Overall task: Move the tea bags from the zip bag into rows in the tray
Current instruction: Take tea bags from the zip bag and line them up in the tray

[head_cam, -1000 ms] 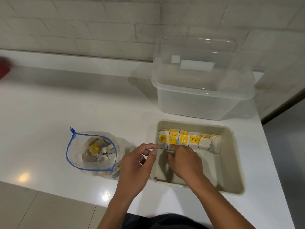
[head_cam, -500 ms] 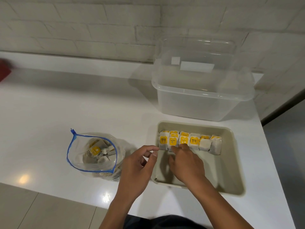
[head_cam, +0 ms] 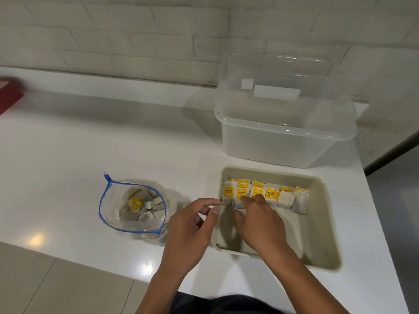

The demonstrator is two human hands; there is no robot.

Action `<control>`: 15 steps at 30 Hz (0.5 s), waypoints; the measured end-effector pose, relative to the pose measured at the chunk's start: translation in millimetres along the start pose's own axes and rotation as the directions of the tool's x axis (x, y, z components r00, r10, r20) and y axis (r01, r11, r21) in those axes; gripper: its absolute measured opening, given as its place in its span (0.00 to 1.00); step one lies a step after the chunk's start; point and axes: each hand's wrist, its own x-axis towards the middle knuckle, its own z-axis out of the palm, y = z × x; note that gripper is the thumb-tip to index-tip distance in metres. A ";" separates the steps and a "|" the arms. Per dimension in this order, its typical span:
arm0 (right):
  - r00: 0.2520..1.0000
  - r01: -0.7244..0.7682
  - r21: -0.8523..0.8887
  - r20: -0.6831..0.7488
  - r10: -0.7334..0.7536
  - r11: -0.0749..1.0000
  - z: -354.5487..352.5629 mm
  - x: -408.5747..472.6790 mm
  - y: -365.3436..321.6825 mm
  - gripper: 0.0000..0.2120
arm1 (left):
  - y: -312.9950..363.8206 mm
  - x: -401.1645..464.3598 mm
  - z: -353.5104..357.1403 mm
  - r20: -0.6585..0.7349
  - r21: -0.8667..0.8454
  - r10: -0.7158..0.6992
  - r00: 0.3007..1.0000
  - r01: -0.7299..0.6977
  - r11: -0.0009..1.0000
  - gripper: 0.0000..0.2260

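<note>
A beige tray [head_cam: 326, 223] holds white tea bags with yellow tags [head_cam: 285, 199], standing in rows along its far wall. My right hand [head_cam: 258, 225] is inside the tray, its fingertips pressing on the bags at the left part of the front row and hiding some of them. My left hand [head_cam: 188, 230] hovers at the tray's left rim, fingers loosely curled and holding nothing, the index tip close to the leftmost bag. To the left, the zip bag [head_cam: 113, 223] with a blue seal stands open on the counter, with several tea bags [head_cam: 136, 203] inside.
A clear plastic box [head_cam: 283, 137] with its lid stands behind the tray, against the white brick wall. A red object [head_cam: 9, 94] lies at the far left. The white counter [head_cam: 79, 143] ends at a front edge just below the zip bag and tray.
Hardly anything has changed. My right fingertips stay on the front row and shift a little along it. My left hand holds its place by the tray's left rim.
</note>
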 end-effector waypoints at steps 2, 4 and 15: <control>0.998 0.022 0.032 -0.062 -0.020 0.999 -10.5 -6.3 -8.9 0.18 | 6.1 -3.3 -7.4 -0.019 0.052 0.029 0.999 -0.028 0.998 0.08; 0.989 0.080 0.085 -0.134 -0.068 0.993 -21.1 -12.9 -22.0 0.16 | 11.5 -6.3 -18.1 -0.044 0.100 0.064 0.997 -0.059 0.993 0.08; 0.918 0.395 0.329 -0.168 -0.359 0.858 -32.4 -45.2 -126.9 0.10 | -4.9 -19.1 -109.5 -0.248 0.311 0.102 0.963 -0.020 0.950 0.06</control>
